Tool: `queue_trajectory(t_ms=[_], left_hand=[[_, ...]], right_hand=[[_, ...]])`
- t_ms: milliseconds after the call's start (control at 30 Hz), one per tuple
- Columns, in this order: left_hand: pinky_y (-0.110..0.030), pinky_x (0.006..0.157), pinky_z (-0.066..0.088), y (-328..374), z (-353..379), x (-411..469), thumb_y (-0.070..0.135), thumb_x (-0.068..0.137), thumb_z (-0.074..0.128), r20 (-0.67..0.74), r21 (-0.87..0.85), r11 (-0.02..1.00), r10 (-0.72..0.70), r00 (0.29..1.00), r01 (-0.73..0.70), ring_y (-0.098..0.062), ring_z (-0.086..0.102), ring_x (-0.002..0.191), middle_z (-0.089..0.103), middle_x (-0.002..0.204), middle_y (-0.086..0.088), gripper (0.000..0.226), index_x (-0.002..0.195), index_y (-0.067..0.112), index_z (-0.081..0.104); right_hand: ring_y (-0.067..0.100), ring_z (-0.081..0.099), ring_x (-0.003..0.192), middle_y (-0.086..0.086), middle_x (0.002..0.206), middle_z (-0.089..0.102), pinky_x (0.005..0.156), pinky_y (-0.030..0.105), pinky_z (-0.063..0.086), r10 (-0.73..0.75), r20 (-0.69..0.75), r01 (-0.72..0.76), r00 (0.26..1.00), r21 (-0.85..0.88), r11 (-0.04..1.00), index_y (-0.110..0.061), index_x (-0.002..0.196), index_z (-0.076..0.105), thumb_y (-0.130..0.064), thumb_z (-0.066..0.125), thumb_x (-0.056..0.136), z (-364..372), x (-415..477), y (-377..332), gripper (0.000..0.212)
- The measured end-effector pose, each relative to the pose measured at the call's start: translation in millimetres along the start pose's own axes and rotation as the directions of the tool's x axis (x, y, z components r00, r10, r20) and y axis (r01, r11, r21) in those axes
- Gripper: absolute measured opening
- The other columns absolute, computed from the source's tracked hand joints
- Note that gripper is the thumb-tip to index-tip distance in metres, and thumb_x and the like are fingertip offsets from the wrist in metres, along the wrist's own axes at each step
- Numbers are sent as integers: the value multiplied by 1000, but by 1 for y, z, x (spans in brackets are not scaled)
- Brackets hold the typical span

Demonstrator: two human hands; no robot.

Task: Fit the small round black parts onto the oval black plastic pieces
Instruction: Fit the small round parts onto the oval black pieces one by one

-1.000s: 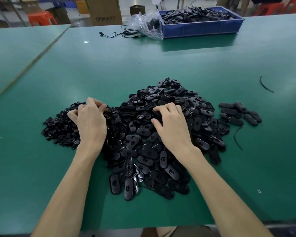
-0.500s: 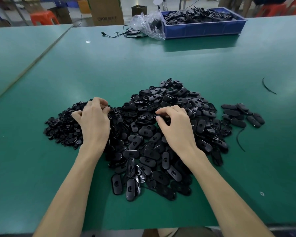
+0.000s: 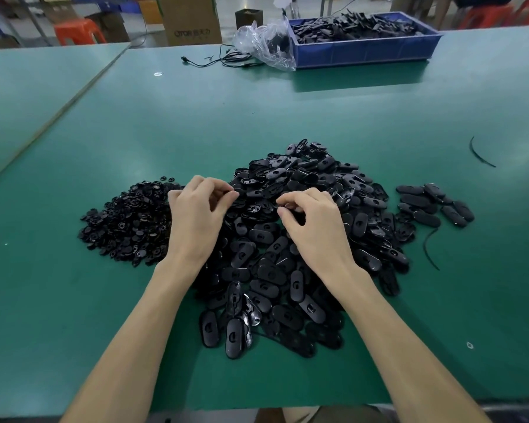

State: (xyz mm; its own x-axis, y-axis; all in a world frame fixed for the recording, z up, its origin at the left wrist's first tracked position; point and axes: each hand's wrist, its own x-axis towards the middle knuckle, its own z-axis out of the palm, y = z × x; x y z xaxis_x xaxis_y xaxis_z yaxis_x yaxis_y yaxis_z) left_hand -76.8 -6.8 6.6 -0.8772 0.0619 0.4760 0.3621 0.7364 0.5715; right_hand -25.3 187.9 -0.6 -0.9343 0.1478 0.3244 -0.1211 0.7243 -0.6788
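Done: perhaps the few ovals [image 3: 416, 200] at right.
Left: oval pile [image 3: 269, 273], rounds pile [image 3: 126, 221] — nearly all.
Hands: left hand [image 3: 196, 221], right hand [image 3: 318, 233] curled — grasp unclear.

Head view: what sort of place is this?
Probably a factory assembly bench: a long green table heaped with identical black oval pieces, a blue bin of more parts at the far edge, and a carton behind.
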Motion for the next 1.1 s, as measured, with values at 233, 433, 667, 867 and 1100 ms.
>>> queue_trajectory(t_ms=[233, 433, 667, 867, 1100], left_hand=[[-15, 94, 24, 4, 2, -4, 33, 96, 73, 39, -20, 998, 62, 997, -61, -17, 58, 84, 62, 92, 10, 10, 99, 24, 73], [-21, 93, 27, 2, 3, -3, 33, 95, 74, 40, -26, 998, 64, 997, -63, -12, 56, 81, 61, 91, 11, 9, 98, 25, 73], [-38, 94, 43, 1, 1, -2, 32, 86, 82, 29, -124, 992, 37, 999, -33, -1, 55, 80, 63, 87, 11, 12, 91, 26, 72], [-10, 70, 41, 6, 2, -3, 35, 80, 87, 25, -287, 958, 22, 999, -14, -9, 57, 75, 65, 85, 8, 21, 86, 25, 69], [-25, 68, 55, 14, 4, -4, 22, 85, 84, 142, -595, 788, -91, 986, 159, -9, 63, 68, 74, 84, 8, 11, 89, 23, 75]], right_hand=[[15, 50, 106, -4, 101, 55, 103, 28, 31, -45, 56, 55, 997, -190, 980, -22, 115, 78, -27, 65, 102, 1, 2, 5, 19], [6, 43, 104, -11, 103, 56, 99, 16, 23, -23, -63, 25, 998, 18, 1000, -22, 101, 79, -20, 71, 99, -1, 2, 3, 9], [-2, 63, 88, -14, 95, 70, 81, 9, 44, 59, -125, -7, 990, 382, 924, -25, 104, 74, -19, 72, 99, -6, 0, -3, 8], [19, 79, 75, 1, 89, 74, 63, 24, 55, 141, -29, -80, 990, 697, 712, -20, 116, 69, -11, 67, 101, -8, 2, -6, 18], [27, 80, 79, 4, 93, 81, 61, 26, 59, 126, 27, -99, 992, 787, 609, -16, 115, 74, -10, 67, 100, -4, 3, -6, 17]])
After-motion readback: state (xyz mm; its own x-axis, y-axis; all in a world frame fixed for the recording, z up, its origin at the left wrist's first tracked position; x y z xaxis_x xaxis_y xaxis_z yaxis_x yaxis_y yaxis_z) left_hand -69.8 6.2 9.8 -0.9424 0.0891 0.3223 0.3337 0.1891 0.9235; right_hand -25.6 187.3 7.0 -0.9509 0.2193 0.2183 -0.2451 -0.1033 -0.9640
